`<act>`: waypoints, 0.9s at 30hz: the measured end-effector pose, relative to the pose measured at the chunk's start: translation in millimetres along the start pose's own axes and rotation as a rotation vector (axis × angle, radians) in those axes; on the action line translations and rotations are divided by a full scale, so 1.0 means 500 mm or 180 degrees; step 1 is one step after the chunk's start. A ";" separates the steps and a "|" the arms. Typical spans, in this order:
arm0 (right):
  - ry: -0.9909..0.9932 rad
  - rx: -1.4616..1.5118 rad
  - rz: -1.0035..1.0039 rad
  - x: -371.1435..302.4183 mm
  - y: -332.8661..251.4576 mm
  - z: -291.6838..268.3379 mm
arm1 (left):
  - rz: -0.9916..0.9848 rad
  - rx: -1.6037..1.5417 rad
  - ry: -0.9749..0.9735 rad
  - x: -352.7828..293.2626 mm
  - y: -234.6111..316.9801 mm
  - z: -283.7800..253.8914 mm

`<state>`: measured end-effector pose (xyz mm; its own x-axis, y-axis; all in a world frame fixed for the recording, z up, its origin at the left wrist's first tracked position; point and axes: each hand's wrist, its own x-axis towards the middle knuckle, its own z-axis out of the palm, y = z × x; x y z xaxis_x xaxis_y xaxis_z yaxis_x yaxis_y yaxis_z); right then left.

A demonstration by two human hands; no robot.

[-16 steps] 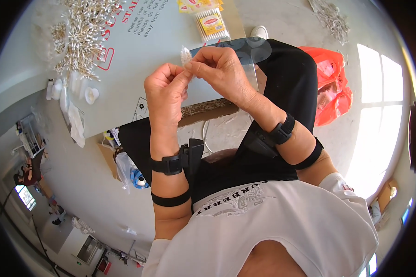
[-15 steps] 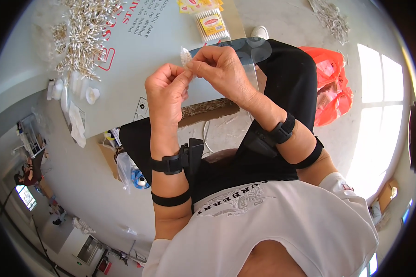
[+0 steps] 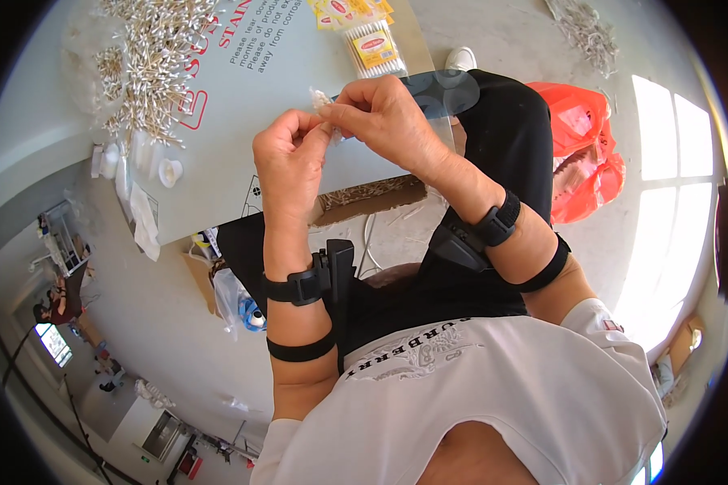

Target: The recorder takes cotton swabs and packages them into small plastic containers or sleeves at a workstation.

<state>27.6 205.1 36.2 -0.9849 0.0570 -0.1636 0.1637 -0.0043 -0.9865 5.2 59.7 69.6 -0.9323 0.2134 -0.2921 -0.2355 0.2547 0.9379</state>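
Note:
Both hands meet above the table (image 3: pixel 210 182), fingertips pinched together at one small clear plastic packet of cotton swabs (image 3: pixel 320 98). White swab tips show at its upper end; the fingers cover most of the rest. My left hand (image 3: pixel 291 162) is closed on the packet's lower part, thumb against the index finger. From the right, my right hand (image 3: pixel 388 121) pinches it just above, thumb and forefinger closed. Beyond them lies a flat pack of cotton swabs with a yellow label (image 3: pixel 374 50), beside yellow printed packaging (image 3: pixel 344 12).
A large heap of loose cotton swabs (image 3: pixel 158 69) covers the table's far left, with small white tubs (image 3: pixel 170 171) nearby. An open cardboard box (image 3: pixel 372 200) holding swabs sits under the near edge. On the floor at right stands a red plastic bag (image 3: pixel 578 153); more swabs (image 3: pixel 582 36) lie beyond.
The whole view has shifted slightly. Both hands keep their pinch on the packet, whose upper end now leans a little farther left.

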 end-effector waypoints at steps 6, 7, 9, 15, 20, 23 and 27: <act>-0.0032 -0.0347 -0.0083 0.005 -0.007 0.000 | -0.0171 -0.0075 -0.0098 0.004 0.001 -0.001; 0.0018 -0.0215 -0.0124 0.007 -0.002 0.001 | -0.0173 -0.0070 -0.0097 0.005 0.000 -0.002; -0.0036 -0.0261 -0.0193 0.008 0.003 -0.003 | -0.0262 -0.0429 -0.0176 0.007 -0.006 -0.005; -0.0047 -0.0045 -0.0131 0.011 0.015 -0.002 | 0.0007 -0.0615 -0.0054 -0.001 -0.016 -0.003; -0.0179 0.0082 0.0025 0.011 0.027 -0.005 | 0.0195 -0.0252 0.0324 -0.006 -0.011 0.002; -0.0204 0.0076 -0.0004 0.004 0.022 -0.001 | 0.0469 0.0077 0.0476 -0.011 -0.006 0.003; -0.0211 0.0498 0.0333 -0.007 0.006 0.001 | 0.0972 0.0684 0.0393 -0.011 -0.019 -0.010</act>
<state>31.6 204.6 33.9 -0.9654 -0.0176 -0.2602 0.2596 -0.1622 -0.9520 11.4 51.4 63.3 -0.9796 0.1982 0.0315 0.1086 0.3916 0.9137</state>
